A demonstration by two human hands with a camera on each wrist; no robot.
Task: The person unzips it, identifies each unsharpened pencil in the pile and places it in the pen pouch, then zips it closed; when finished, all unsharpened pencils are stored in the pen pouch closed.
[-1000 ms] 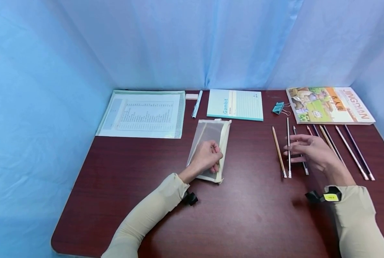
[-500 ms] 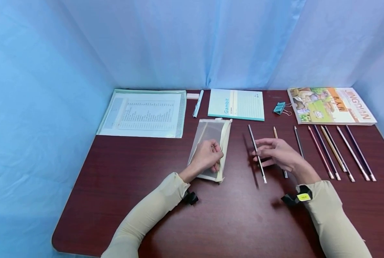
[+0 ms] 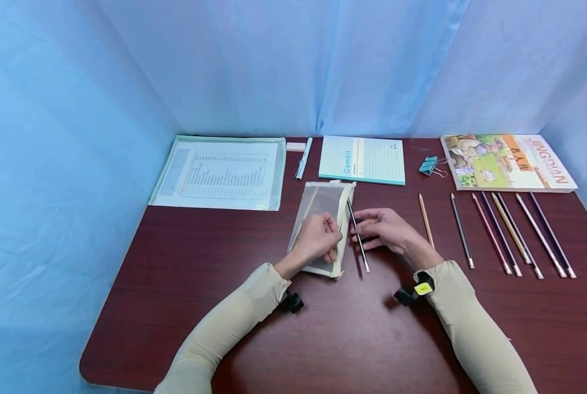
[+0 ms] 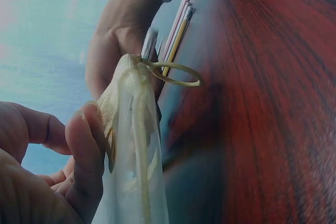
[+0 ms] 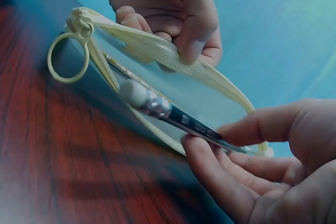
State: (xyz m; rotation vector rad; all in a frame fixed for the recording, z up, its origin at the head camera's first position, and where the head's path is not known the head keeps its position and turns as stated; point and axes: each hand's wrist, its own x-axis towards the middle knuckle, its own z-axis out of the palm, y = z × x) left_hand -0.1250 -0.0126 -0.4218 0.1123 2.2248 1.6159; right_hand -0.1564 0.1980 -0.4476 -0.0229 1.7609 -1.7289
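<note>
A see-through pencil pouch [image 3: 318, 197] with a cream zipper edge lies on the table, partly hidden by my left hand [image 3: 317, 238]. In the right wrist view, that hand pinches one side of the zipper edge [image 5: 210, 74], and the mouth gapes. My right hand [image 3: 384, 230] holds a dark pencil [image 3: 359, 241] between thumb and fingers, beside the pouch's right edge. The pencil's white eraser end [image 5: 135, 94] points toward the zipper's ring pull [image 5: 68, 59]. Another thin, gold-marked pencil [image 5: 131, 74] shows within the pouch mouth.
Several pencils [image 3: 490, 232] lie spread out on the right, with a tan pencil [image 3: 425, 216] closest to my right hand. Behind them are a teal binder clip [image 3: 431, 166] and a picture book [image 3: 505, 161]. A notebook [image 3: 362, 158], a pen [image 3: 304, 158] and a document sleeve [image 3: 219, 172] line the back.
My right hand has lifted the pencil from the row and carried it left to the pouch's opening. My left hand has stayed put on the pouch.
</note>
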